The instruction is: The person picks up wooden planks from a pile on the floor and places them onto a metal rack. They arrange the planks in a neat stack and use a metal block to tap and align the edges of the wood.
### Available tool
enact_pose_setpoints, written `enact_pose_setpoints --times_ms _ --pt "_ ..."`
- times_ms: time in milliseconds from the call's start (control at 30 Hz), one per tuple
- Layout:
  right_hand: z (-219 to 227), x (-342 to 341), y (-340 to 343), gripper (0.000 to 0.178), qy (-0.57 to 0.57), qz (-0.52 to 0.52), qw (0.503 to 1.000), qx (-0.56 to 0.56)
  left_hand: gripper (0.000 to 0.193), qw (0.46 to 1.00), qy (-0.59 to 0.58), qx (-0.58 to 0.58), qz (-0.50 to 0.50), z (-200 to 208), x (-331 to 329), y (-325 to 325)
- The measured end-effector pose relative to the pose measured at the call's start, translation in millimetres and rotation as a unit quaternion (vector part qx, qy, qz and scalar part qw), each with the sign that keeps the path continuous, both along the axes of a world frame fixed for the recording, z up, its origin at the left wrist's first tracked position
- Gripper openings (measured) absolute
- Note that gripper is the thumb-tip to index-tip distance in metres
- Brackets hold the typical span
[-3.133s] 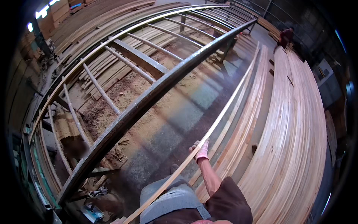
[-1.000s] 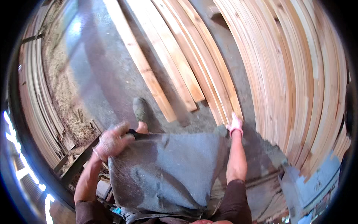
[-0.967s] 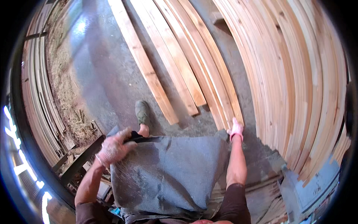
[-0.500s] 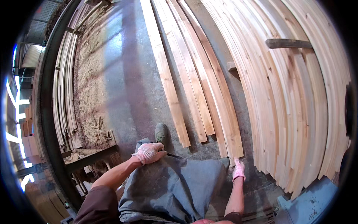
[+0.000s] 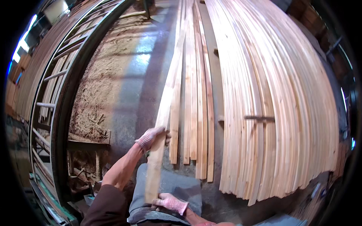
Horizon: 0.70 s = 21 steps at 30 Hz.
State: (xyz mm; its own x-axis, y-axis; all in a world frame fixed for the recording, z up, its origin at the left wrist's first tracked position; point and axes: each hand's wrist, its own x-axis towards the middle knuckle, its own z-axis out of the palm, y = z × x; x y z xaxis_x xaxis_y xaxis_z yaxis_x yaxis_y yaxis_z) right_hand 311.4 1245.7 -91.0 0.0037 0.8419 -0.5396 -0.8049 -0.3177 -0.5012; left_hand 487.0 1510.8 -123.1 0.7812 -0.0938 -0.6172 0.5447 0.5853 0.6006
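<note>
A long pale wooden board (image 5: pixel 168 98) is raised at its near end and slants away up the middle of the view. My left hand (image 5: pixel 151 138), in a whitish work glove, is closed around it a little way up from that end. At the near end, over my grey apron (image 5: pixel 186 190), my right hand (image 5: pixel 171 203) in a pinkish glove grips the board. Its fingertips are partly hidden. Beyond and to the right, several similar boards (image 5: pixel 187 124) lie side by side on the floor, their near ends uneven.
A large stack of boards (image 5: pixel 241 124) fills the right side, with a dark bar (image 5: pixel 259 118) jutting over it. On the left a dark metal frame with rungs (image 5: pixel 64 113) runs beside a sawdust heap (image 5: pixel 102 75). Grey concrete floor (image 5: pixel 124 116) lies between.
The board's near end has come up off the floor and swung left over my lap. My left hand has left the apron and taken hold of it. My view has turned rightward.
</note>
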Motion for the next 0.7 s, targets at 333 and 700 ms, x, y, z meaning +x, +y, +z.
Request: enact_pose_setpoints --times_ms 333,700 --pt "-51 207 296 0.057 -0.008 -0.131 0.980 -0.152 0.036 0.933 0.202 0.254 -0.158 169 -277 165" --pt "-72 228 448 0.030 0.090 -0.215 0.969 -0.085 0.048 0.942 0.231 0.224 -0.092 230 -299 279"
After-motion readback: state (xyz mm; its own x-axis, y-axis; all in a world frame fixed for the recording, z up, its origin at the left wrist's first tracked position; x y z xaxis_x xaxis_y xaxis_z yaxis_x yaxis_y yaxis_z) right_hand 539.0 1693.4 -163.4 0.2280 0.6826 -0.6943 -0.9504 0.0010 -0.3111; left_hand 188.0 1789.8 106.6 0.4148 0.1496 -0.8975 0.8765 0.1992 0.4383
